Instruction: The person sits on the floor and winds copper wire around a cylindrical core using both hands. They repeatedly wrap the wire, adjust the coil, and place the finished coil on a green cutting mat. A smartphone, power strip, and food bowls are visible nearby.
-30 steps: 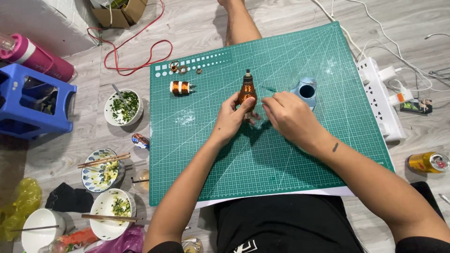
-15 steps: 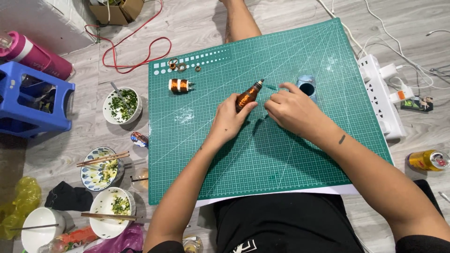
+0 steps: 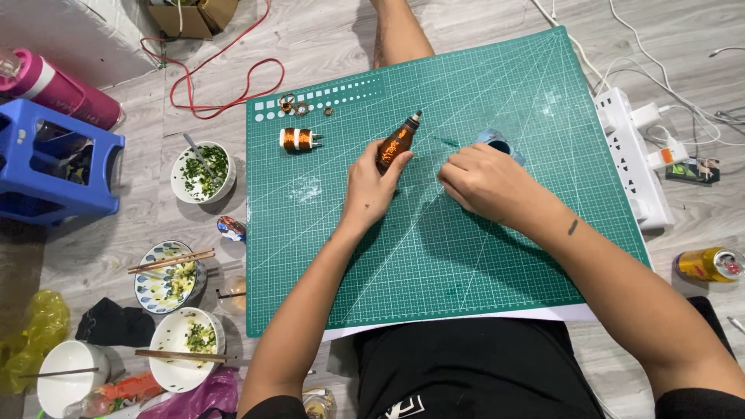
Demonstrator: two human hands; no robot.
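Observation:
My left hand (image 3: 371, 186) grips a small brown bottle-shaped object with a dark tip (image 3: 398, 141), tilted so the tip points up and to the right over the green cutting mat (image 3: 466, 256). My right hand (image 3: 485, 182) rests on the mat just right of it, fingers curled; whether it pinches something thin I cannot tell. A small blue round item (image 3: 497, 143) sits right behind that hand. A copper wire coil on a white bobbin (image 3: 297, 139) lies to the left, with small copper rings (image 3: 299, 105) farther back.
A white power strip (image 3: 632, 155) with plugs borders the mat's right edge, a yellow can (image 3: 710, 264) beyond it. Left of the mat stand bowls with chopsticks (image 3: 167, 268), a herb bowl (image 3: 203, 171), a blue stool (image 3: 54, 163) and a red cable (image 3: 225, 77).
The brown object went from upright to tilted with its tip pointing up-right. My right hand drew away from it toward the right.

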